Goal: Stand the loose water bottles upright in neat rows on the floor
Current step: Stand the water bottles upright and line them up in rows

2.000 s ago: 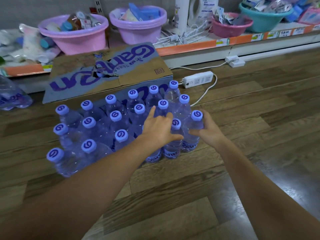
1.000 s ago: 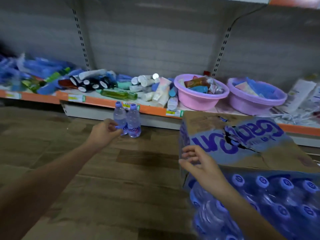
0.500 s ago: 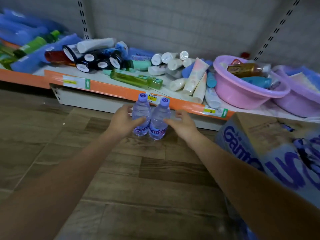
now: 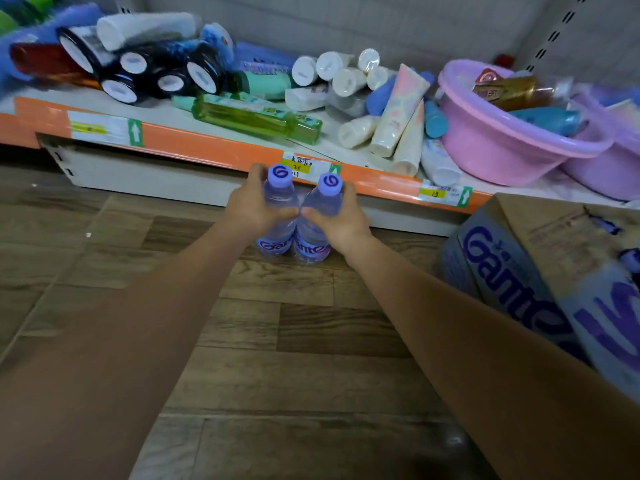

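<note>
Bottles upright, frame centre, touching: left hand (image 4: pixel 247 211) grips left bottle (image 4: pixel 278 216); right hand (image 4: pixel 341 221) grips right bottle (image 4: pixel 317 220).

Two bare forearms, entering from 7 and 5 o'clock, tapering toward frame centre. Left hand (image 4: pixel 247 211) and right hand (image 4: pixel 341 221) bare: no gloves, rings, watch or wristband visible. No sleeve visible on either arm (upper arms cut off by frame edge). Arm outlines slightly blurred near lower corners. Fingernails not discernible.
</note>
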Motion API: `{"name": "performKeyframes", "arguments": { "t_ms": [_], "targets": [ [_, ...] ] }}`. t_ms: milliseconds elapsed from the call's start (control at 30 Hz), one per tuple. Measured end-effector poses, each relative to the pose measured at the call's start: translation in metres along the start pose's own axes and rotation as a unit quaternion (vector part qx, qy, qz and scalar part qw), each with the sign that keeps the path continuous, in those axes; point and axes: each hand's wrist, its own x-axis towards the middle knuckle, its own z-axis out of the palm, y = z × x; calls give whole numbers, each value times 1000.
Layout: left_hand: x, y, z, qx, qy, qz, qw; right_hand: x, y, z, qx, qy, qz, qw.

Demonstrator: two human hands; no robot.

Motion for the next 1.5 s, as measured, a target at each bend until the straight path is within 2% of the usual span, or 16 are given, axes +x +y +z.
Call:
{"name": "performKeyframes", "arguments": {
  "t_ms": [133,200,367,500,600,800,867,1000,1133,1233,1333,1500],
  "targets": [
    [-17,-5,-11,32,-27,35,998,-25,8,-14,-20,-31,-37,999],
    [-34,-9,-11,24,-27,47,998,-45,9,-28,-1,-41,-28,999],
    [-105,-8,2,-30,11,12,999,-106,30,-73,8,-80,-15,997],
    [-175,20,17,-44,-44,23,998,-161,40,-129,-10,-151,-25,988],
    [-220,50,29,-60,-56,19,996,-204,44,-179,6,-180,-50,982],
    [-315,114,54,-56,-42,51,996,-286,58,-267,68,-161,-96,980],
    [-353,136,59,-79,-36,42,995,-313,59,-296,82,-164,-121,976],
    [-434,171,79,-53,-3,30,998,-369,72,-352,144,-156,-147,966],
    [-501,193,110,-14,5,-19,1000,-424,92,-405,208,-158,-138,955],
    [-539,200,135,13,-41,-44,998,-451,120,-437,188,-170,-115,960],
    [-550,201,169,34,-96,-25,994,-466,164,-450,170,-134,-103,971],
    [-560,196,225,47,-147,26,988,-483,216,-451,14,-124,-98,987]
  ]
}}
